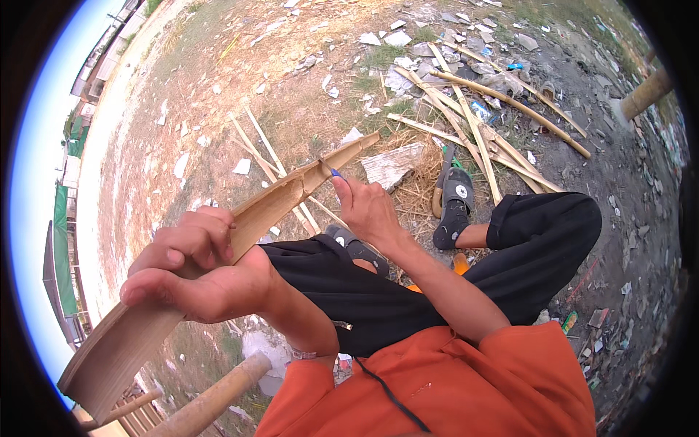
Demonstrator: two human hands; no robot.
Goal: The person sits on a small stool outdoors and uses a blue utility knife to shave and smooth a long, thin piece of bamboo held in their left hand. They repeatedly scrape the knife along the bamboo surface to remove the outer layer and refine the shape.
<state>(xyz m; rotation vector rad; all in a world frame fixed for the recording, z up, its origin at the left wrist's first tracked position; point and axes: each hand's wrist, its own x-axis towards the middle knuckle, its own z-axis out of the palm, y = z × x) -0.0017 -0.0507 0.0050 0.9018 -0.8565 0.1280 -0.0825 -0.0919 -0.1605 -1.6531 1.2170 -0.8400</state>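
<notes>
A long split length of bamboo (pixel 271 206) slants from the lower left up to the middle of the head view, its hollow inner face showing. My left hand (pixel 207 273) is closed around its wider near part, thumb on one side and fingers curled over the other. Near the narrow far end, my right hand (pixel 370 213) grips a small blue-handled knife (pixel 336 173). Its short dark blade meets the bamboo at a cross ridge that looks like a node. Most of the handle is hidden in my fist.
Several bamboo strips (pixel 477 135) lie crossed on the ground ahead, beside a round pole (pixel 520 105). A pale wooden block (pixel 394 166) and a large blade with a wooden handle (pixel 437 202) lie by my shoe (pixel 457 191). Broken shards litter the ground. Bamboo posts (pixel 648 93) stand at the sides.
</notes>
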